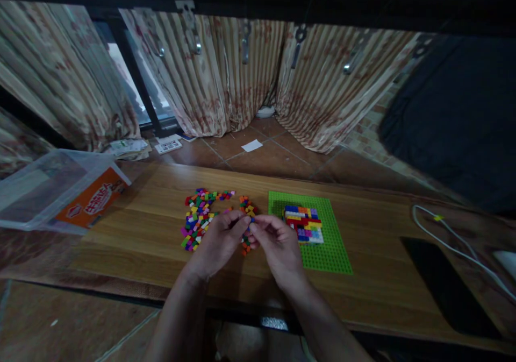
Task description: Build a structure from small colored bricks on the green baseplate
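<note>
My left hand (221, 240) and my right hand (278, 243) meet over the table, fingertips pinched together around a small blue brick (252, 220). Most of that brick is covered by my thumbs and fingers. Beneath and behind my left hand spreads a pile of loose coloured toy bricks (196, 218), partly hidden by the hands. Just right of my right hand lies a green baseplate (330, 238). On it sits a multicoloured brick structure (304, 223) with red, white, blue, yellow and purple parts; my right hand overlaps its left side from this angle.
A clear plastic bin (48, 184) with an orange label stands at the table's left end. A black flat panel (447, 284) and a white cable (459, 235) lie at the right. Striped curtains (226, 77) hang beyond the wooden table (141, 233).
</note>
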`<state>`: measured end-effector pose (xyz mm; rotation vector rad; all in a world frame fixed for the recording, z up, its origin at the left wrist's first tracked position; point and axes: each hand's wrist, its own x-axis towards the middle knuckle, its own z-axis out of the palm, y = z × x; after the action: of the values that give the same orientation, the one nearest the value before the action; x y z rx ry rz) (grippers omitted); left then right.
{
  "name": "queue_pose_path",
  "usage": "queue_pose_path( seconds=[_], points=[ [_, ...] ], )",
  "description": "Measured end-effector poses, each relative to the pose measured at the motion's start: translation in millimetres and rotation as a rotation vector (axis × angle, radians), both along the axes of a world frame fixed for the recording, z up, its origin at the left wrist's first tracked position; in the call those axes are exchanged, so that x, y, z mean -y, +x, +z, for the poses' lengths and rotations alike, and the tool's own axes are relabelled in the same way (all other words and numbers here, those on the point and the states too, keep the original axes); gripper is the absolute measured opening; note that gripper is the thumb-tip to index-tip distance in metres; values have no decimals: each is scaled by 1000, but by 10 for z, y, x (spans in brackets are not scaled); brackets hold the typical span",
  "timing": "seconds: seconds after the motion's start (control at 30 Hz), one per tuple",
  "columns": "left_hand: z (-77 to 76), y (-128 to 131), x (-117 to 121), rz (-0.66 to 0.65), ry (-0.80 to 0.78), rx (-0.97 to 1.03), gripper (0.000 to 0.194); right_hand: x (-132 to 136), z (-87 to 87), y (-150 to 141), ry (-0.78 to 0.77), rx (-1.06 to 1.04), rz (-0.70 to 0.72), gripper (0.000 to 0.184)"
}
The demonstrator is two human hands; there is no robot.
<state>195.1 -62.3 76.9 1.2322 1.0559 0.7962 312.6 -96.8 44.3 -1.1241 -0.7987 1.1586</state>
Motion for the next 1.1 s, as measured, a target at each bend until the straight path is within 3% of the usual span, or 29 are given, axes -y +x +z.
queue_pose_path(
  seconds=[0.17,0.3,0.43,0.5,0.57,0.67,0.8,0.97,1.1],
  points=[
    [-10,34,9,-20,65,-32,30,-17,-21,17,-39,-119,-9,25],
    [-42,19,-12,63,12,-27,31,-17,-89,40,-64,-84,11,20],
    [-73,-11,-69,292,-126,63,30,5,-183,19,45,372,21,8],
    [-91,-28,-95,391,-174,104,29,21,-235,-6,129,647,55,15],
    [-113,-42,-108,406,-199,132,30,32,-280,-29,176,821,105,21],
    [-153,-55,-104,337,-224,151,29,34,-303,-41,196,898,163,23],
    [-182,-57,-88,255,-213,145,30,22,-229,-4,160,773,85,20],
    [-120,7,-55,209,-208,166,33,14,-98,36,35,376,-37,21],
    [-92,87,-19,182,-212,153,33,19,-61,27,62,220,-69,19]
  ],
)
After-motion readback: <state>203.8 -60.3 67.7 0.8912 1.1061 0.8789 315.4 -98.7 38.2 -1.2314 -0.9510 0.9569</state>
